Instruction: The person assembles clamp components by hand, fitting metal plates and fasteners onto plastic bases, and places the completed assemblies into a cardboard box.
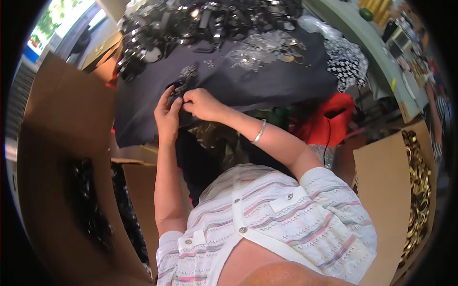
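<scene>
Near the left part of the dark cloth-covered table [286, 86], my left hand [167, 114] grips a small dark, looped piece that looks like a watch [179, 86]. Its thumb and fingers close around the lower side. My right hand [202, 105] meets it from the right, fingertips pinched together at the piece's lower end. Whatever is between those fingertips is too small to make out. Just beyond the piece lies a little heap of tiny silvery parts [189, 71], with a smaller cluster [209, 63] to its right.
A large heap of shiny black and silver watch-like pieces [205, 21] covers the table's far side. Thin silvery parts [267, 50] lie right of centre. Open cardboard boxes stand left [67, 105] and right [381, 176], the right one with gold-coloured loops [417, 205]. Red fabric [329, 119] hangs nearby.
</scene>
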